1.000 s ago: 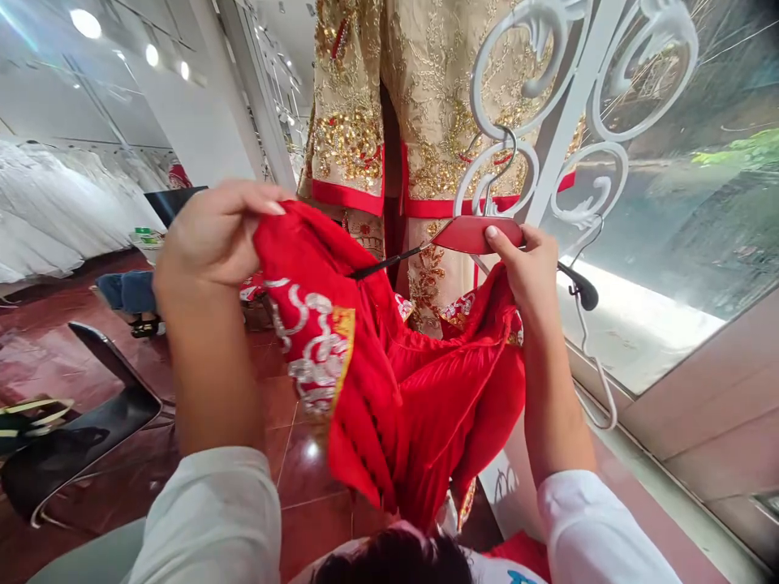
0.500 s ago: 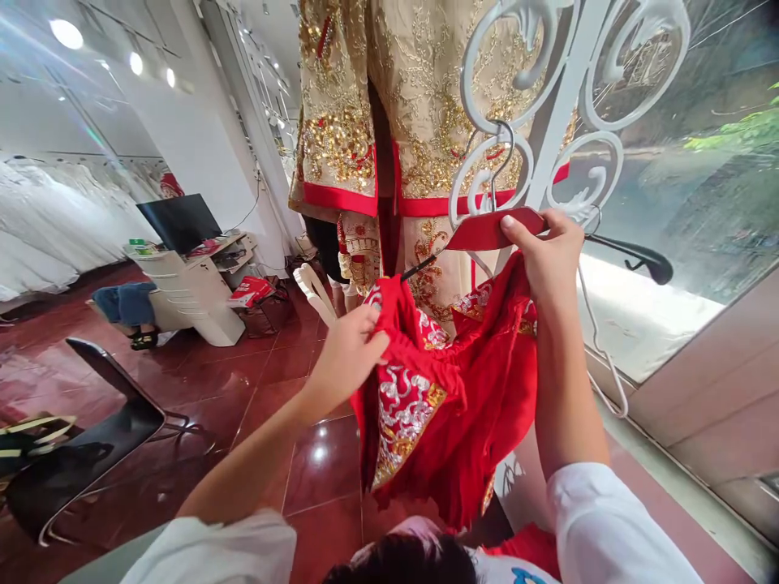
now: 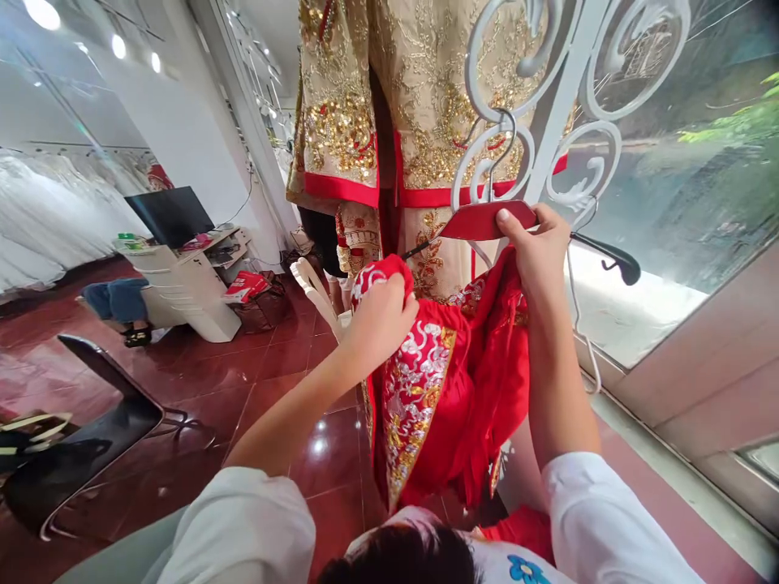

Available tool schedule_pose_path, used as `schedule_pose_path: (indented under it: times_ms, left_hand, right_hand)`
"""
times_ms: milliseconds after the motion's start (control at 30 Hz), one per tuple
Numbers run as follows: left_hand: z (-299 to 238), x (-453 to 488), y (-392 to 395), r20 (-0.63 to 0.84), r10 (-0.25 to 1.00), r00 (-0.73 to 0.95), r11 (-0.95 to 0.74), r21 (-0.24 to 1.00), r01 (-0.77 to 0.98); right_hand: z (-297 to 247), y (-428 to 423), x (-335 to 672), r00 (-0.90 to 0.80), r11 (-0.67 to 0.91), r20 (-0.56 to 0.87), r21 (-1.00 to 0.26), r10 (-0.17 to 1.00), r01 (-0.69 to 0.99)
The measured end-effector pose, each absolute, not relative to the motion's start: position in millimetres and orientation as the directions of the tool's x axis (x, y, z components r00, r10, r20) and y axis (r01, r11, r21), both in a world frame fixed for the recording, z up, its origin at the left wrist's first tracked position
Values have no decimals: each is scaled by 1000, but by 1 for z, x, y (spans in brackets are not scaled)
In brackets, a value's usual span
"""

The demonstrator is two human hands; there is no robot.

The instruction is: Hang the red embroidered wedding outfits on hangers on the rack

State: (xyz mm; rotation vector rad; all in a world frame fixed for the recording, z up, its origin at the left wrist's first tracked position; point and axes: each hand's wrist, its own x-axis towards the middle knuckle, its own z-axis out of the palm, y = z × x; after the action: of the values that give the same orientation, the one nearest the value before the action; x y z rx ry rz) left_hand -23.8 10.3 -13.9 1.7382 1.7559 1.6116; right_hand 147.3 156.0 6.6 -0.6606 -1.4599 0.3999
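Observation:
My left hand (image 3: 380, 320) is closed on the upper edge of a red embroidered garment (image 3: 450, 397), bunching the cloth near the hanger's left arm. My right hand (image 3: 535, 251) grips the red hanger (image 3: 484, 221) together with the garment's other side. The hanger's metal hook (image 3: 496, 154) sits in a loop of the white scrolled metal stand (image 3: 548, 89). The garment hangs down from both hands, its silver and gold embroidered panel facing me.
A gold and red sequined robe (image 3: 389, 105) hangs right behind. A black hanger (image 3: 608, 255) and a white cord dangle at the right by the window. A black chair (image 3: 91, 430) stands at the left, a white desk (image 3: 188, 284) with a monitor farther back. Someone's head (image 3: 402, 560) is just below.
My left hand went from high at the left down to the hanger's left end, carrying the cloth with it. The garment now hangs lower and straighter. My right hand stayed on the hanger.

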Motion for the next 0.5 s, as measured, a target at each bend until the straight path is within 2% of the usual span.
schedule_pose_path:
  times_ms: [100, 200, 267, 367, 433, 500]
  left_hand:
    - [-26, -36, 0, 485, 833, -265, -181, 693, 698]
    - [-23, -48, -10, 469, 863, -185, -181, 631, 755]
    - [-16, -57, -14, 557, 800, -223, -214, 612, 761]
    - [-7, -69, -9, 697, 625, -351, -285, 623, 729]
    - [-6, -71, 4, 695, 626, -353, -304, 635, 710]
    - [-9, -66, 20, 689, 660, -300, -260, 584, 769]
  right_hand:
    - [8, 160, 149, 80, 760, 767, -642, 637, 106]
    - [7, 163, 150, 68, 755, 759, -651, 647, 82]
    - [7, 165, 149, 62, 749, 752, -659, 656, 69]
    - [6, 165, 149, 63, 744, 746, -666, 663, 60]
    - [6, 163, 149, 68, 747, 749, -662, 659, 59]
    - [7, 160, 148, 72, 746, 749, -663, 659, 62]
